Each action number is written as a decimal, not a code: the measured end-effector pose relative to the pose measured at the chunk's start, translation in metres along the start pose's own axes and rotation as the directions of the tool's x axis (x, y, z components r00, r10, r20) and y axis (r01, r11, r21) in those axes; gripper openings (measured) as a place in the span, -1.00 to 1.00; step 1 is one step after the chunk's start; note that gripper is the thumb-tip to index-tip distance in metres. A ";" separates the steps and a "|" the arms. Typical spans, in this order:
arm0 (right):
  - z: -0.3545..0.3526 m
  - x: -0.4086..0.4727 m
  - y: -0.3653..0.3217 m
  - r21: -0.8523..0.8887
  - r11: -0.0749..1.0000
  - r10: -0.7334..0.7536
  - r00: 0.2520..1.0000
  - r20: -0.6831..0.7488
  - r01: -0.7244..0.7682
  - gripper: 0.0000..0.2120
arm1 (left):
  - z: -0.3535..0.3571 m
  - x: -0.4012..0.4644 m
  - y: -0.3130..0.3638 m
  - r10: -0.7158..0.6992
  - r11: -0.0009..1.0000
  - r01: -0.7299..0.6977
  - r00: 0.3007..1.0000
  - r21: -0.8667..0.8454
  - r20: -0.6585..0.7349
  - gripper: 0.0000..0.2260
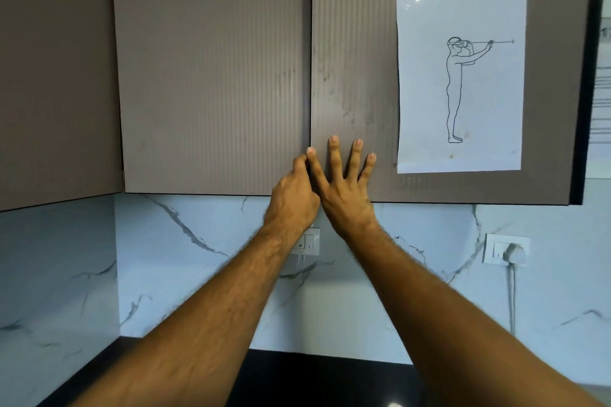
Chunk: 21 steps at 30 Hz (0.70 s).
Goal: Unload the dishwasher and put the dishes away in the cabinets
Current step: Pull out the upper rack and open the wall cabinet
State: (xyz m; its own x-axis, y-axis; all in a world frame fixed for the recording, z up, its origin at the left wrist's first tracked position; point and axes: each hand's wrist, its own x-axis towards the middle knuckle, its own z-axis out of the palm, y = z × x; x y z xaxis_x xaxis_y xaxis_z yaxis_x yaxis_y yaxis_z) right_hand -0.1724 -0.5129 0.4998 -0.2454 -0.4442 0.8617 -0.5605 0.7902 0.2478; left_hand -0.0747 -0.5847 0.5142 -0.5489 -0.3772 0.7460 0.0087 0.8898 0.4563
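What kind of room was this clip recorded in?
Most likely a home kitchen. Ribbed taupe wall cabinets hang over a marble-look backsplash, with a dark countertop below and a plugged-in wall socket. Both hands meet at the seam between two cabinet doors.

Two cabinet doors are sitting side by side up top, left door (211, 69) at eleven o'clock, right door (357, 43) at one; a taped sheet (461, 82) is hanging on the right door, a socket (506, 249) below at four.

Both cabinet doors (211, 76) shut, blocking shelves; free room below, before marble backsplash (198, 274)
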 end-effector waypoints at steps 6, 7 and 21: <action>-0.012 -0.011 -0.003 0.114 0.993 -0.016 0.993 -0.114 0.029 -0.05 | -0.003 -0.019 0.000 0.000 0.986 0.003 1.000 -0.166 0.017 -0.58; -0.016 -0.014 -0.003 0.132 0.991 -0.010 0.992 -0.128 0.027 -0.06 | -0.005 -0.023 0.003 -0.004 0.980 0.006 1.000 -0.201 0.012 -0.58; -0.105 -0.073 0.014 0.212 0.972 -0.058 0.978 -0.200 0.101 0.11 | -0.057 -0.081 0.085 -0.164 0.843 -0.050 0.925 -0.536 -0.343 -0.75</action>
State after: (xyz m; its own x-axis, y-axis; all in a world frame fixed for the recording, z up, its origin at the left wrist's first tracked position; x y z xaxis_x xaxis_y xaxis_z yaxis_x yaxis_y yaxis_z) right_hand -0.0790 -0.4251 0.4870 -0.0489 -0.3958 0.9170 -0.7373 0.6336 0.2341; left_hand 0.0180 -0.4927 0.5201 -0.2222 -0.5828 0.7817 0.4826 0.6309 0.6075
